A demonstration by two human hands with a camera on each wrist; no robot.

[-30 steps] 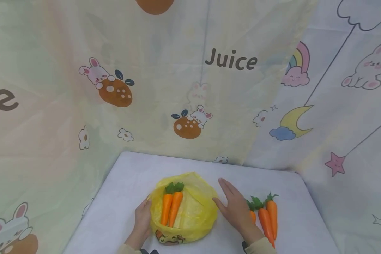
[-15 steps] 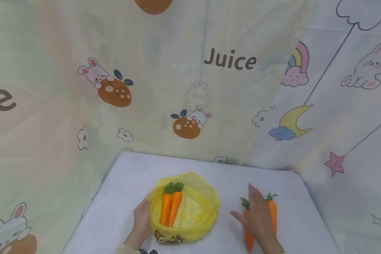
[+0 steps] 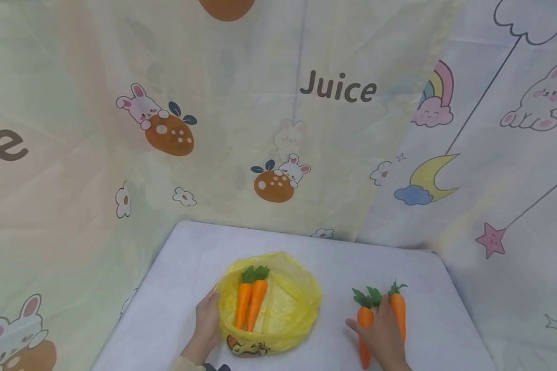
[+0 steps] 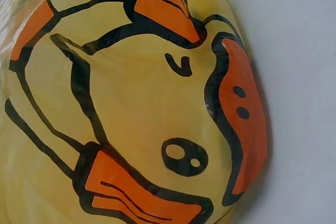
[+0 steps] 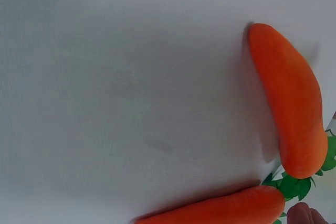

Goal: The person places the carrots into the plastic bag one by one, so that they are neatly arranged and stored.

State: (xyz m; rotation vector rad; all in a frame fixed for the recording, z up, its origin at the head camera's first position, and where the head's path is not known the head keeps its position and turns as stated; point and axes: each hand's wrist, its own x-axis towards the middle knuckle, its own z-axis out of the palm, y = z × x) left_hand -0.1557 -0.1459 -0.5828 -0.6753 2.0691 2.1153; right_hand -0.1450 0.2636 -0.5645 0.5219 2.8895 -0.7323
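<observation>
A yellow plastic bag (image 3: 288, 309) stands with its mouth spread wide and two carrots (image 3: 257, 299) inside, leaves toward the far side. My left hand (image 3: 207, 314) grips the bag's left rim. Printed cartoon art covers the bag (image 4: 142, 98) in the left wrist view. To the right, my right hand (image 3: 384, 330) reaches down over several carrots, its thumb apart from the fingers. One carrot (image 3: 365, 317) shows left of it and another carrot (image 3: 398, 309) right of it; the hand hides most of what lies between. In the right wrist view, fingertips (image 5: 300, 214) are close beside a carrot (image 5: 226, 209).
All of this is on a white-covered table (image 3: 204, 242). Behind and beside it hang pale curtains (image 3: 223, 129) printed with rabbits, a moon and the word Juice.
My right hand has moved right, away from the bag, and come down over the loose carrots, its fingers now bent lower. The left hand stays at the bag's rim.
</observation>
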